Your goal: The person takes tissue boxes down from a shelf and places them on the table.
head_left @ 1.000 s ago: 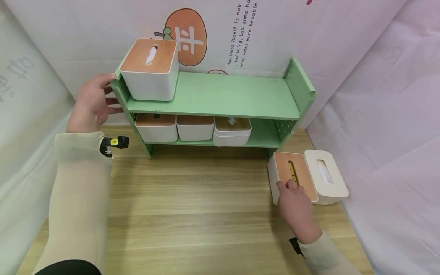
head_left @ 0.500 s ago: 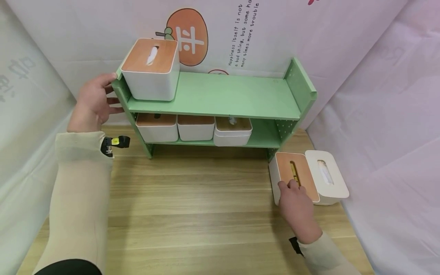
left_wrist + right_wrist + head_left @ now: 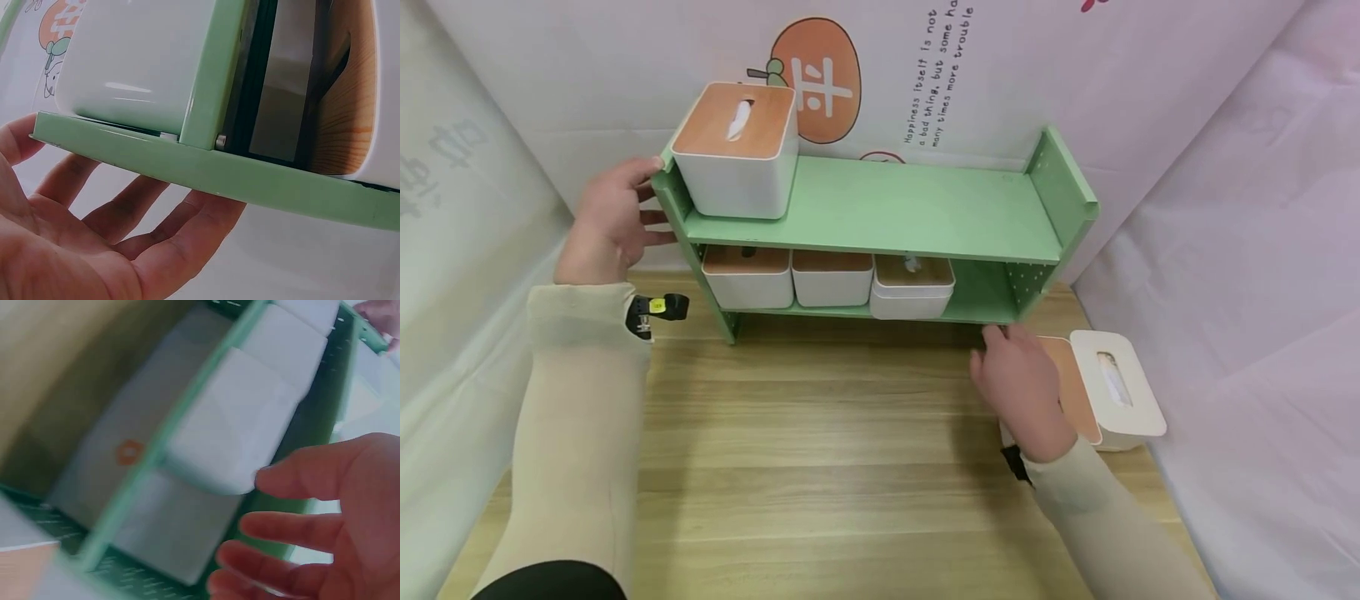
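Observation:
My left hand (image 3: 610,218) rests at the left end of a green two-tier shelf (image 3: 917,208). In the left wrist view its loosely spread fingers (image 3: 187,234) touch the side panel's outer face, their tips partly hidden behind it. My right hand (image 3: 1021,387) hangs before the shelf's lower right corner and holds nothing. The right wrist view shows its spread fingers (image 3: 294,528) near a white box (image 3: 237,419) on the lower tier. In the head view that box (image 3: 912,287), with a wooden lid, stands rightmost of three there. A larger wooden-lidded tissue box (image 3: 735,150) sits on the upper tier's left end.
A wooden-lidded box (image 3: 1071,383), partly covered by my right hand, stands on the wooden table (image 3: 835,450) beside an all-white tissue box (image 3: 1116,383). White printed cloth (image 3: 985,75) hangs behind the shelf and on both sides.
My right hand has left the wooden-lidded box at the right and moved up and left toward the shelf's lower tier. The left hand keeps its place on the side panel.

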Available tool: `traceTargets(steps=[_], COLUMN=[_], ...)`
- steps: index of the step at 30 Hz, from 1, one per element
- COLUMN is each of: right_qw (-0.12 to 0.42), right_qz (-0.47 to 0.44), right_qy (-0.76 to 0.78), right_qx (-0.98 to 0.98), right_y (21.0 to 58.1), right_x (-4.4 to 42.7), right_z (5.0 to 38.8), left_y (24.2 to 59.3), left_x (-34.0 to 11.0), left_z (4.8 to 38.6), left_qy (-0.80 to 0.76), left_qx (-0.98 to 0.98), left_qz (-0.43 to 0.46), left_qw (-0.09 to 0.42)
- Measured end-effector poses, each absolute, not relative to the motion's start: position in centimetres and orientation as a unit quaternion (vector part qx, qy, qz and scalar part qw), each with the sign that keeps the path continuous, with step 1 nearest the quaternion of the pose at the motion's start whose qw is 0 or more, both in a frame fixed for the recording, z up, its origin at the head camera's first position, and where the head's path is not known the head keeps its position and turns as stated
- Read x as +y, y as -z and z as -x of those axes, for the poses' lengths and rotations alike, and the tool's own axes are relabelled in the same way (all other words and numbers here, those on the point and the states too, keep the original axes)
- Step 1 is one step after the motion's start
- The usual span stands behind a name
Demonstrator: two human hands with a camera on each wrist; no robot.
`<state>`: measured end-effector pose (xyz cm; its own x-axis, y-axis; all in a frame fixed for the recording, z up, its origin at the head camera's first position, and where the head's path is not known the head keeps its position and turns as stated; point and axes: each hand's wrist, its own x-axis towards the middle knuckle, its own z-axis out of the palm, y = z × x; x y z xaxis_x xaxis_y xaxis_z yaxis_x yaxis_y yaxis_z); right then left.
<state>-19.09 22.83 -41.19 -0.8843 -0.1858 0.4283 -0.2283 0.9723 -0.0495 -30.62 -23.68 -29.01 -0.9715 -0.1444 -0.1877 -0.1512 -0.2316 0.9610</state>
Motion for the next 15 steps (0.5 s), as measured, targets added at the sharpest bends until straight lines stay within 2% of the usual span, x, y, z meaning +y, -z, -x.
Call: traceTargets(steps=[6,10,15], right_qw=[0.313,0.32,0.301], right_qz=[-0.227,-0.282,-0.331], right_qy=[-0.078,-0.094,-0.093], right_qx=[-0.919,-0.9,-0.889], right_y=[36.6,34.2,32.4], right_x=[18.4,15.2,11.7], right_z=[22.8,25.2,27.3], left_y=[29.1,29.1,29.1], left_x=[-23.8,-23.8,-23.5], left_z=[30.5,30.4,30.5], left_qy=[-0.771,-0.765,-0.769], left_qx=[0.626,0.634,0.63], left_qz=[0.117,0.113,0.11], left_qw=[-0.007,-0.013,-0.003])
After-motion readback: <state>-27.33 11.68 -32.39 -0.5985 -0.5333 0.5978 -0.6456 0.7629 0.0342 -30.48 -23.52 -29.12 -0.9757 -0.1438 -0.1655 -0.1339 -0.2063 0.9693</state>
